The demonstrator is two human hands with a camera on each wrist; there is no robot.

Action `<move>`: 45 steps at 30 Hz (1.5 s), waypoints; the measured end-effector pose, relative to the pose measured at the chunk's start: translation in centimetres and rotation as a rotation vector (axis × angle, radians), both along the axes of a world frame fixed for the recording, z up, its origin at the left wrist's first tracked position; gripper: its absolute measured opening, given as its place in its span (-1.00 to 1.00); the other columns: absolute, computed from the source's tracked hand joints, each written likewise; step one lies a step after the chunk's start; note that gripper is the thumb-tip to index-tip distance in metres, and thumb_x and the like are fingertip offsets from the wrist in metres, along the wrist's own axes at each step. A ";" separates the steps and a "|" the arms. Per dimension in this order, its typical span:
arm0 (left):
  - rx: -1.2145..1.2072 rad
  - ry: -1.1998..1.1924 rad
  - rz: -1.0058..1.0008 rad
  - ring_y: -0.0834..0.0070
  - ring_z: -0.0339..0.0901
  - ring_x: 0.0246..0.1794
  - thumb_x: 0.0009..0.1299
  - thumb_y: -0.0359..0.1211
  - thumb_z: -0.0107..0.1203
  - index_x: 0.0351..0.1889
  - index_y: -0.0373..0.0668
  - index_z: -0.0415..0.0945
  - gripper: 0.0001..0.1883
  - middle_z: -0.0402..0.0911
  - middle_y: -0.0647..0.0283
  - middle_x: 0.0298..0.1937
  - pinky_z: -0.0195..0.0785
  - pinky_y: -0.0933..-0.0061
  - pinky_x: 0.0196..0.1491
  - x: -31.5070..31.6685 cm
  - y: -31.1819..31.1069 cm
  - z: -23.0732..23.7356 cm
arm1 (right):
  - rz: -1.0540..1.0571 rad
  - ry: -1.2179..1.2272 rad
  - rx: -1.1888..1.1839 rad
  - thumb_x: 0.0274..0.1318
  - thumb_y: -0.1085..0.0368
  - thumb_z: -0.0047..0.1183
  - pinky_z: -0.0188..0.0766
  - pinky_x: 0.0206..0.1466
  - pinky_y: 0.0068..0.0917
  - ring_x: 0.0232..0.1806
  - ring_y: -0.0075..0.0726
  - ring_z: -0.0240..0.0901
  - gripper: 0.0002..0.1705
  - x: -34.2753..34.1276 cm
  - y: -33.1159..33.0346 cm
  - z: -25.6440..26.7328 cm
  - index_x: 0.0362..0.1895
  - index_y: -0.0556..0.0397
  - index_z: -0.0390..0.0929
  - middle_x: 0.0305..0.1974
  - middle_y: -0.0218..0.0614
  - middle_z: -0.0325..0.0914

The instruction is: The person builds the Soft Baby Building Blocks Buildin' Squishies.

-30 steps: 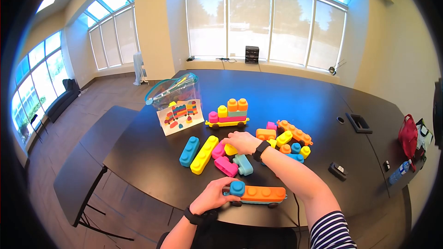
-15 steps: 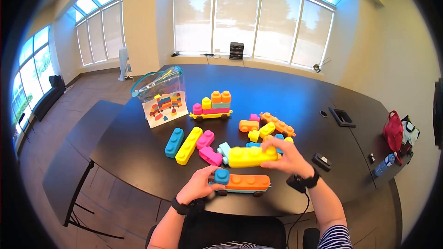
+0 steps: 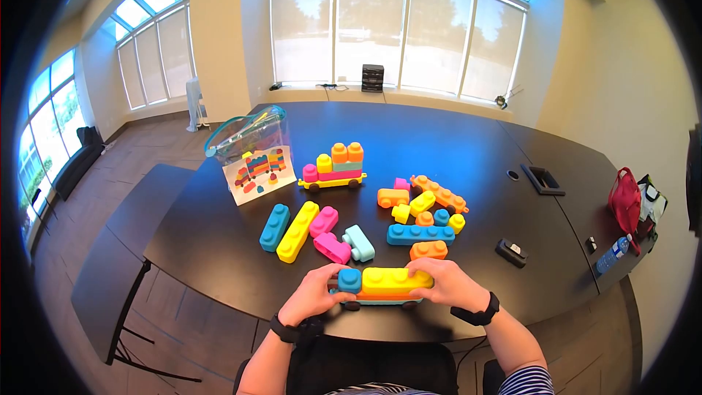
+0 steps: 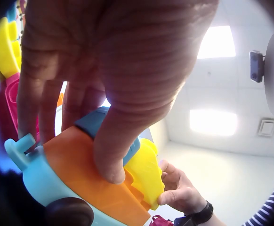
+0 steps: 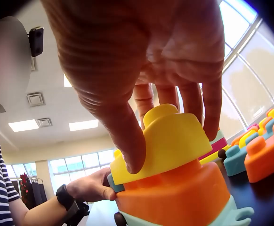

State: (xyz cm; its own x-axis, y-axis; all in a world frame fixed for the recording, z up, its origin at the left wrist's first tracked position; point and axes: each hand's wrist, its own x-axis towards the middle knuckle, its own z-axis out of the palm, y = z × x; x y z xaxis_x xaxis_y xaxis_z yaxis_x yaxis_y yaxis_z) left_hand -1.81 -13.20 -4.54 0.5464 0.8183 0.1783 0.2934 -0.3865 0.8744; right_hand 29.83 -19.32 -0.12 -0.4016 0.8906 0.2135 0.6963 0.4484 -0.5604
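In the head view my right hand (image 3: 458, 287) grips a long yellow block (image 3: 395, 279) by its right end, thumb on the near side and fingers on the far side. That block lies over a long orange block (image 5: 174, 188), and in the left wrist view it tilts, with orange studs showing below it. A light blue wheeled base (image 4: 45, 181) carries the orange block. My left hand (image 3: 310, 297) holds the left end of this wagon, its thumb against the orange block and the small blue block (image 3: 349, 280) on top.
Loose blocks lie beyond the wagon, among them a long blue block (image 3: 420, 234), an orange block (image 3: 428, 250) and a yellow block (image 3: 297, 232). A finished-looking wagon (image 3: 333, 175) stands near a clear bag (image 3: 252, 135) with a picture card. A black device (image 3: 512, 252) sits to the right.
My right hand reached among the blocks, picked up the long yellow block and brought it right, then down onto the orange block. My left hand keeps its hold on the wagon.
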 end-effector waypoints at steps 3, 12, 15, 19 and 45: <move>-0.008 -0.001 0.002 0.29 0.73 0.11 0.22 -0.47 0.54 0.19 -0.26 0.60 -0.44 0.74 0.15 0.08 0.63 0.21 0.24 0.0 0.0 0.2 | -0.021 -0.085 0.064 0.09 0.14 0.49 0.48 0.31 -0.11 0.26 0.16 0.53 -0.37 -0.7 -0.4 0.2 0.20 -0.06 0.49 0.30 -0.11 0.55; -0.006 -0.002 0.008 0.28 0.73 0.12 0.22 -0.46 0.54 0.19 -0.26 0.60 -0.44 0.74 0.13 0.09 0.64 0.21 0.23 0.3 -0.1 0.1 | 0.033 -0.458 0.402 0.18 -0.27 0.30 0.20 0.48 0.21 0.52 0.08 0.29 0.05 -4.4 -1.6 -1.2 0.67 -0.31 0.20 0.63 -0.17 0.19; -0.008 -0.008 0.011 0.27 0.74 0.12 0.22 -0.46 0.54 0.19 -0.26 0.60 -0.44 0.74 0.13 0.09 0.64 0.21 0.23 0.3 0.0 0.1 | 0.029 -0.448 0.381 0.16 -0.27 0.31 0.21 0.42 0.13 0.49 -0.01 0.32 0.00 -4.5 -1.8 -2.0 0.63 -0.33 0.28 0.60 -0.21 0.25; -0.013 0.018 -0.003 0.24 0.73 0.14 0.21 -0.46 0.54 0.21 -0.25 0.60 -0.42 0.73 0.11 0.12 0.64 0.20 0.24 0.5 0.1 0.1 | 0.008 -0.479 0.418 0.12 -0.25 0.34 0.22 0.37 0.05 0.41 -0.09 0.39 0.02 -4.4 -1.9 -2.1 0.63 -0.35 0.29 0.57 -0.25 0.30; 0.378 0.507 0.152 0.05 0.59 0.07 -0.07 -0.45 0.59 -0.16 -0.17 0.56 -0.49 0.63 0.14 -0.05 0.49 0.09 0.14 -2.4 6.1 -1.4 | -0.129 0.011 0.290 0.15 0.22 0.43 0.52 0.25 -0.14 0.19 0.06 0.52 -0.32 -0.6 -2.0 -3.1 0.35 0.05 0.53 0.14 -0.16 0.56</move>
